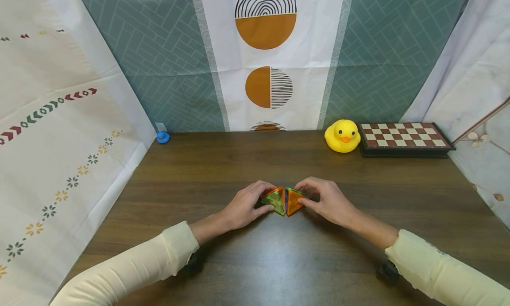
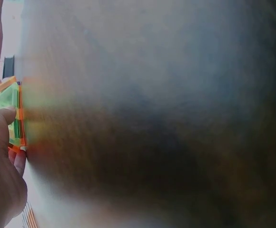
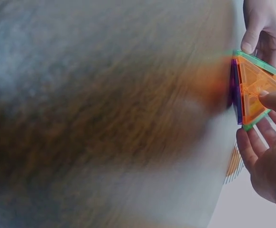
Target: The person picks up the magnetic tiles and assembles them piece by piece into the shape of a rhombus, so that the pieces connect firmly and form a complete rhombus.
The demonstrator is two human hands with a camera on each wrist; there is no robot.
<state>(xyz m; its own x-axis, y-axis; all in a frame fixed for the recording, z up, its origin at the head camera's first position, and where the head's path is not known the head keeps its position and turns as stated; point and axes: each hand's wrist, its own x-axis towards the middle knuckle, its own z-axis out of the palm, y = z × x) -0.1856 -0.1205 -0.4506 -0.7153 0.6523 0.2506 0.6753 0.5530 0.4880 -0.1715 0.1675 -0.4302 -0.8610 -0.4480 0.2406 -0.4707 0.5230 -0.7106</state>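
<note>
Two small pyramid shapes of see-through triangular magnetic tiles meet side by side at the middle of the wooden table. My left hand (image 1: 249, 204) grips the left one, thumb on its green tile (image 1: 275, 199) and fingers behind; orange tiles show beside the green. With thumb and fingers, my right hand (image 1: 328, 202) holds the other, its orange tile (image 1: 294, 203) facing me. In the right wrist view, a purple tile (image 3: 236, 92) forms that pyramid's base side, and green edges show around the orange tile (image 3: 252, 88). Whether the two pyramids touch along a whole edge, I cannot tell.
At the back right sit a yellow rubber duck (image 1: 342, 136) and a checkered board-game box (image 1: 404, 140). A small blue duck (image 1: 162, 137) is at the back left corner. The wooden table (image 1: 223, 160) is bordered by patterned cloths behind and on both sides.
</note>
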